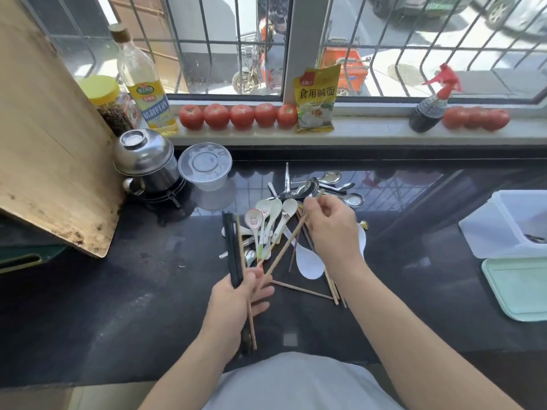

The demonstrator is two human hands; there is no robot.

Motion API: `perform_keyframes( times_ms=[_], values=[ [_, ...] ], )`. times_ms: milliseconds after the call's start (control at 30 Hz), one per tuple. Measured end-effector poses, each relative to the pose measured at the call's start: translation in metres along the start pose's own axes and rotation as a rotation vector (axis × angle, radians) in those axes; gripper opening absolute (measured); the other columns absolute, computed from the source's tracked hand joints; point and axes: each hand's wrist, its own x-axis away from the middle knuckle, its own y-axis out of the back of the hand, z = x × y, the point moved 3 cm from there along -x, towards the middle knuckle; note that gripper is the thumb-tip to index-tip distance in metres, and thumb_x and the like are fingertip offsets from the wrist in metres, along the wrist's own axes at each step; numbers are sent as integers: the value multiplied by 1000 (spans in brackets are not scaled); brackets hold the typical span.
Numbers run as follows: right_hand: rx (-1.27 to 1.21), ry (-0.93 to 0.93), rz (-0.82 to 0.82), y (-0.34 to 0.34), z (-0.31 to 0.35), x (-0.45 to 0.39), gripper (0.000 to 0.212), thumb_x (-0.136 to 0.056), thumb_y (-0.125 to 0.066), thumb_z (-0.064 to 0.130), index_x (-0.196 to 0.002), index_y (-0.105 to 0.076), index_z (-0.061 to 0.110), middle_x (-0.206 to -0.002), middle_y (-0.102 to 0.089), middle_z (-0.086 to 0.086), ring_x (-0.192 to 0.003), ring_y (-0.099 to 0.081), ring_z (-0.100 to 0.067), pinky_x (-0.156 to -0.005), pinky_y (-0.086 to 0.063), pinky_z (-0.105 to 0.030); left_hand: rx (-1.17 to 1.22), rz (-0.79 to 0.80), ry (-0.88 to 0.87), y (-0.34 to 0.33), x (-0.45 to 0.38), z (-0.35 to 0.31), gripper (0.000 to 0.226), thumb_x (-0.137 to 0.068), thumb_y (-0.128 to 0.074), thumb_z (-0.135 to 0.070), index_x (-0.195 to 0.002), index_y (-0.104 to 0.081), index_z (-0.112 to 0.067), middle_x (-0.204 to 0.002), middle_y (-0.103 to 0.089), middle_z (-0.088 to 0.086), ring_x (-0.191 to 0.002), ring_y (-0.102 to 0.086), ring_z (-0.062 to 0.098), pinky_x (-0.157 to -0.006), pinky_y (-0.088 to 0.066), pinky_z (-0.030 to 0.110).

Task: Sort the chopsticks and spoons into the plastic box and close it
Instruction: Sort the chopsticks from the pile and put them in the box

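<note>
The left hand (236,294) is gripping a bundle of chopsticks (235,255) — stiff, light, slippery — mid-length; the right hand (328,229) is pinching another chopstick (288,244) near its end.

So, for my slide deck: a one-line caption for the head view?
Left hand holds gathered chopsticks while right hand picks another from the utensil pile.

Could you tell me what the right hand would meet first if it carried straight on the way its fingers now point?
The right hand points up and left toward the window. It would probably meet the cluster of metal spoons just beyond its fingertips first, though depth is hard to judge from this single view.
</note>
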Motion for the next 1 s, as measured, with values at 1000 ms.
perform_keyframes(
  times_ms=[1000],
  values=[
    [183,-102,791,-6,-90,89,6,-93,-63,8,-89,-66,8,-83,-72,-7,-66,-70,-25,-73,-60,-42,434,246,12,-21,17,-10,31,-98,-53,-17,-126,-64,-10,-104,-76,13,-86,-73,25,-75,-61,39]
  ],
)
